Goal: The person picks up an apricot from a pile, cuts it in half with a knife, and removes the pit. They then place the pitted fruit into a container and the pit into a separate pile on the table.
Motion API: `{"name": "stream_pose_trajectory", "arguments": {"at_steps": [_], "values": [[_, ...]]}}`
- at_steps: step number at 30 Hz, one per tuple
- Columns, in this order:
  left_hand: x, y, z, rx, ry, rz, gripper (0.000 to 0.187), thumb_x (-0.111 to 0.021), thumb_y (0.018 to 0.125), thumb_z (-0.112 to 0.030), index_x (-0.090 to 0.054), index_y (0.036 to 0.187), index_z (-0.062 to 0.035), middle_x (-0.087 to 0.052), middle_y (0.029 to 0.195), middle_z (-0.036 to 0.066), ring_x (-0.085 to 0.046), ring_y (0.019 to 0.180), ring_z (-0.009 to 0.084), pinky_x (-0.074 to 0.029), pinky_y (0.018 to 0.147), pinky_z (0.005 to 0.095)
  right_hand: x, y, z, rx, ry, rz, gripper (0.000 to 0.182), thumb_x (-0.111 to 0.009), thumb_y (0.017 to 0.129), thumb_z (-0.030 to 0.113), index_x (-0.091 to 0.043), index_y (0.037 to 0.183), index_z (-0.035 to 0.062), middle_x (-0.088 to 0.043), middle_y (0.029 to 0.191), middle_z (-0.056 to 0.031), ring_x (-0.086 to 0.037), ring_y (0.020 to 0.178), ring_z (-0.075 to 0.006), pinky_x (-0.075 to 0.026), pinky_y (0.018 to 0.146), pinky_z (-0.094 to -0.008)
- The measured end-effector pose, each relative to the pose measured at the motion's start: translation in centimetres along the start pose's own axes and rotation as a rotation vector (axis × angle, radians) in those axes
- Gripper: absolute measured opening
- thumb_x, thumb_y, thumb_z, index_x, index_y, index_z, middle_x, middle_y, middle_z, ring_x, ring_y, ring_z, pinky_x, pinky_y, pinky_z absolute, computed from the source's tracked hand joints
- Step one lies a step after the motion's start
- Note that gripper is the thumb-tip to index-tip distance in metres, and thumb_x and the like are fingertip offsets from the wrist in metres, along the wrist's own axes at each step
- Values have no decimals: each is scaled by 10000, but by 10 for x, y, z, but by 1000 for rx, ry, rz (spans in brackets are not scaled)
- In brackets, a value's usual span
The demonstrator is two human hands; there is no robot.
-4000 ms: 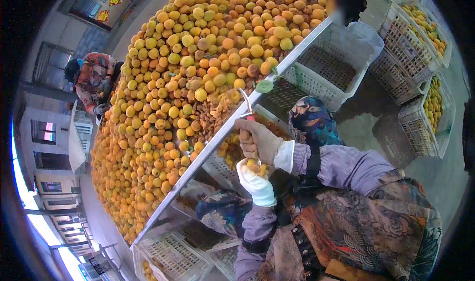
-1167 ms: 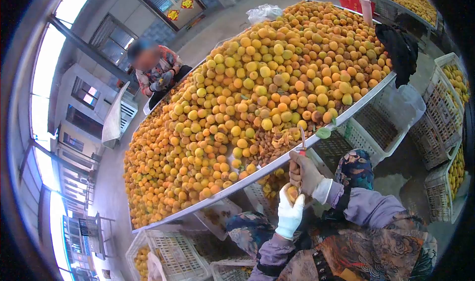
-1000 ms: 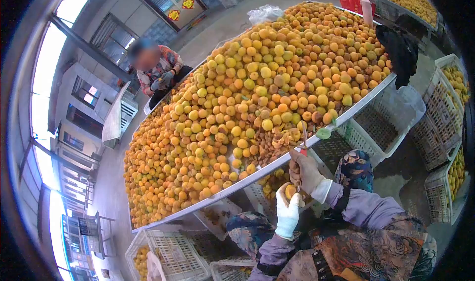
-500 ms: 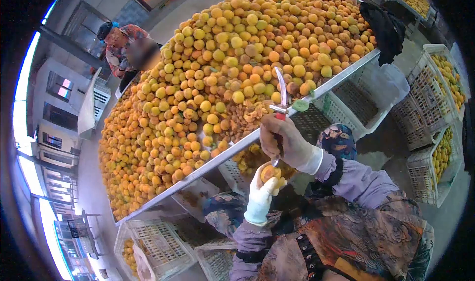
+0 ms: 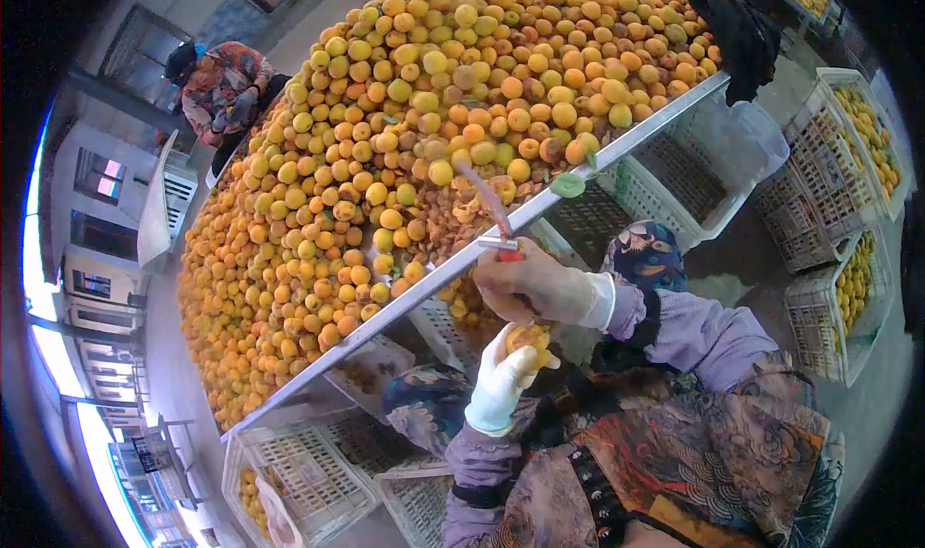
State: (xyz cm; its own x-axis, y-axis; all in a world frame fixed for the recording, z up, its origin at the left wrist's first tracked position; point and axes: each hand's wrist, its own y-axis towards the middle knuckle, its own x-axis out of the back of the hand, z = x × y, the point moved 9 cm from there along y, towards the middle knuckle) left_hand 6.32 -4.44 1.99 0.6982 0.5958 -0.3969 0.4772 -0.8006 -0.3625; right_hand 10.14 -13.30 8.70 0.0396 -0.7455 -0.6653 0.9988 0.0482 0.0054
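My left hand (image 5: pixel 497 386), in a white glove, is closed around an apricot (image 5: pixel 526 340) that looks cut, held just in front of the table edge. My right hand (image 5: pixel 541 288), in a soiled glove, grips a red-handled knife (image 5: pixel 510 249), its curved blade (image 5: pixel 485 191) pointing up and to the left. The fist sits right above the apricot, and the knife's lower end is hidden. Beyond both hands a large heap of apricots (image 5: pixel 366 153) covers the table, with brown pits and torn fruit (image 5: pixel 462 225) near the metal rim (image 5: pixel 405 314).
Plastic crates (image 5: pixel 308 471) stand below the table at the left. More crates (image 5: pixel 829 162) holding fruit are stacked at the right. A green disc (image 5: pixel 568 186) lies on the rim beside a black cloth (image 5: pixel 737 37). Another person (image 5: pixel 226 95) sits at the heap's far left.
My right hand has turned, so the knife blade now leans left and lower, and its metal tip no longer shows at the apricot. My left hand keeps the apricot in nearly the same place.
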Motion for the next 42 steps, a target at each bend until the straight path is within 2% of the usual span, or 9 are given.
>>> {"name": "stream_pose_trajectory", "arguments": {"at_steps": [5, 10, 12, 21, 31, 33, 36, 37, 42], "values": [[8, 5, 20, 21, -1, 7, 411, -546, 837, -247, -459, 1148, 6, -598, 811, 93, -423, 524, 48, -298, 471, 157, 3, 1, -15, 66, -268, 24, 177, -628, 842, 233, -558, 760, 92, -457, 519, 33, -392, 377, -65, -265, 347, -226], [2, 2, 6, -23, 185, -103, 364, -537, 849, -215, -455, 1118, 17, -636, 833, 146, -409, 503, 42, -294, 453, 166, 26, -5, -28, -66, 249, -62, 394, -505, 910, 348, -415, 595, 130, -329, 478, 36, -312, 365, -95, -238, 346, -243], [7, 0, 16, 26, 212, -67, 416, -565, 842, -175, -454, 1181, 41, -598, 994, 123, -587, 793, 126, -454, 653, 213, 23, -3, -42, -154, 470, 70, 450, -427, 944, 393, -325, 575, 156, -229, 501, 45, -231, 389, -93, -212, 366, -244], [-2, 1, 13, -283, 468, -105, 365, -595, 822, -162, -496, 1095, 59, -632, 921, 152, -628, 835, 202, -493, 744, 294, 49, -15, -62, -298, 399, -254, 454, -453, 910, 441, -333, 551, 190, -231, 458, 62, -207, 360, -91, -158, 356, -256], [-11, -4, 0, -255, 624, 0, 374, -547, 821, -127, -456, 1130, 64, -600, 961, 141, -615, 822, 185, -513, 751, 301, 53, -16, -82, -359, 515, -239, 408, -473, 904, 416, -377, 581, 186, -273, 508, 68, -186, 372, -81, -145, 362, -247], [1, 0, 17, -91, 492, 13, 400, -514, 842, -127, -409, 1188, 43, -590, 971, 151, -623, 796, 225, -519, 714, 322, 58, -14, -74, -254, 470, -283, 389, -496, 896, 412, -422, 598, 174, -287, 501, 62, -212, 360, -84, -173, 347, -245], [7, 2, 18, -169, 111, -101, 419, -514, 875, -175, -391, 1223, 23, -576, 1028, 150, -608, 825, 209, -495, 731, 299, 61, -13, -61, -173, 438, -360, 400, -512, 892, 408, -437, 592, 154, -304, 461, 48, -264, 345, -92, -214, 331, -252], [9, 3, 24, -118, 70, -86, 429, -491, 888, -158, -351, 1258, 8, -548, 1079, 170, -603, 865, 230, -495, 744, 316, 65, -10, -61, -144, 384, -363, 368, -528, 889, 389, -468, 635, 130, -393, 464, 17, -369, 347, -108, -281, 320, -256], [21, 7, 25, -84, 25, -23, 399, -472, 906, -157, -362, 1257, -3, -566, 1059, 151, -611, 840, 217, -498, 672, 284, 51, -9, -29, -74, 54, -376, 180, -591, 858, 241, -546, 797, 78, -552, 661, -20, -494, 426, -113, -392, 358, -237]]}}
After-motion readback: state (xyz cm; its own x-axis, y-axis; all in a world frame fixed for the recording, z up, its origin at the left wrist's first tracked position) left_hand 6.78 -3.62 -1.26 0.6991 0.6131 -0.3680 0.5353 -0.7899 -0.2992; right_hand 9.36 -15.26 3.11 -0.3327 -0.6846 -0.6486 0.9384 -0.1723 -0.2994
